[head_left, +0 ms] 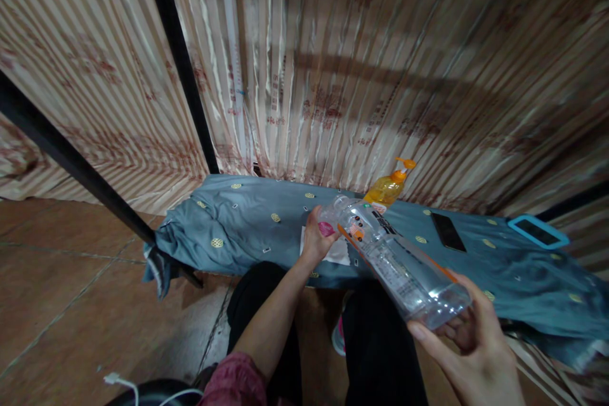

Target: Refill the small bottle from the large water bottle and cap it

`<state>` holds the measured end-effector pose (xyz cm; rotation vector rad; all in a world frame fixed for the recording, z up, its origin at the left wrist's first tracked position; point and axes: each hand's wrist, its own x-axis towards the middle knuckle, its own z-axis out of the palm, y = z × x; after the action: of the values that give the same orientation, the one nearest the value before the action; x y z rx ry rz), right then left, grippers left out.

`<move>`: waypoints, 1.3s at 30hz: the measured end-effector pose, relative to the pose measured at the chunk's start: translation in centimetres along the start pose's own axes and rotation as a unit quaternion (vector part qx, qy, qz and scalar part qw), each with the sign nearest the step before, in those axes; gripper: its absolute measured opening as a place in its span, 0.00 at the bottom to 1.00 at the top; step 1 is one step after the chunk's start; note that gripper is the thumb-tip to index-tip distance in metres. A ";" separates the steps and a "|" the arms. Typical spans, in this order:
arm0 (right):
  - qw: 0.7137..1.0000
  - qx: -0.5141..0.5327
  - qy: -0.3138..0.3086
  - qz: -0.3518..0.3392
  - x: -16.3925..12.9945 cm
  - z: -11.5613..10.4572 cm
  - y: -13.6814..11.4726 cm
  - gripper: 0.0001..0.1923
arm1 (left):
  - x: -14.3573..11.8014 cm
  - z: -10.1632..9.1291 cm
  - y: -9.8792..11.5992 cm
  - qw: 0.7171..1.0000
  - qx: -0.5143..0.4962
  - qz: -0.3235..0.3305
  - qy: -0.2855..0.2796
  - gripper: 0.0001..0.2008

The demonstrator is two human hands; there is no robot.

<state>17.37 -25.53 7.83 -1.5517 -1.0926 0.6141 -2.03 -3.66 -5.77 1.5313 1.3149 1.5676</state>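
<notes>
A large clear plastic bottle (409,269) with orange and black print lies tilted in the air, its neck toward the upper left. My right hand (476,342) is closed around its base, thumb below and fingers at the far side. Beside the bottle's neck, my left hand (316,241) is closed on a small clear object with a pink patch (326,228). Its exact kind is hard to make out. Under the left hand lies a white cloth or paper (339,252). Just behind the bottle's neck a yellow pump bottle (387,189) with an orange pump leans to the right.
The narrow bench is covered with a grey-blue patterned cloth (252,219). Toward its right side lie a black phone (448,231) and a blue-framed device (537,231). Dark metal posts (183,57) and a striped curtain (323,76) stand behind. A white cable (126,382) shows at lower left.
</notes>
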 end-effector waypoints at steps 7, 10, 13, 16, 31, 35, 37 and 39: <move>0.999 -0.014 -0.013 -0.029 0.2 -0.4 0.7 0.53 | 0.1 0.0 0.1 1.000 -0.001 0.004 -0.003 0.39; 1.000 -0.010 -0.012 -0.025 0.1 -0.4 0.7 0.54 | 0.0 0.0 0.0 1.000 -0.002 0.008 0.003 0.39; 1.000 -0.011 -0.011 -0.024 0.1 -0.5 0.7 0.53 | 0.0 0.1 -0.1 1.000 -0.001 0.009 0.003 0.39; 1.000 -0.001 -0.009 -0.011 0.0 -0.3 0.5 0.54 | -0.1 0.0 -0.1 1.000 0.003 0.007 0.002 0.39; 0.999 0.001 -0.018 -0.030 0.1 -0.4 0.3 0.51 | -0.1 0.0 -0.1 1.000 0.006 -0.024 -0.017 0.45; 0.999 0.007 -0.010 -0.034 0.1 -0.1 -0.4 0.51 | 0.0 -0.1 0.1 0.999 0.013 -0.026 -0.023 0.45; 1.000 0.008 0.004 -0.028 0.1 0.3 -1.0 0.52 | 0.0 -0.2 0.2 0.999 0.006 -0.027 -0.028 0.46; 1.000 0.012 0.019 -0.018 0.1 0.6 -1.5 0.51 | 0.0 -0.2 0.2 0.999 -0.001 -0.029 -0.031 0.45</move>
<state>16.43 -25.18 9.05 -1.5141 -1.0786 0.5707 -2.21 -3.84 -5.54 1.5156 1.3094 1.4739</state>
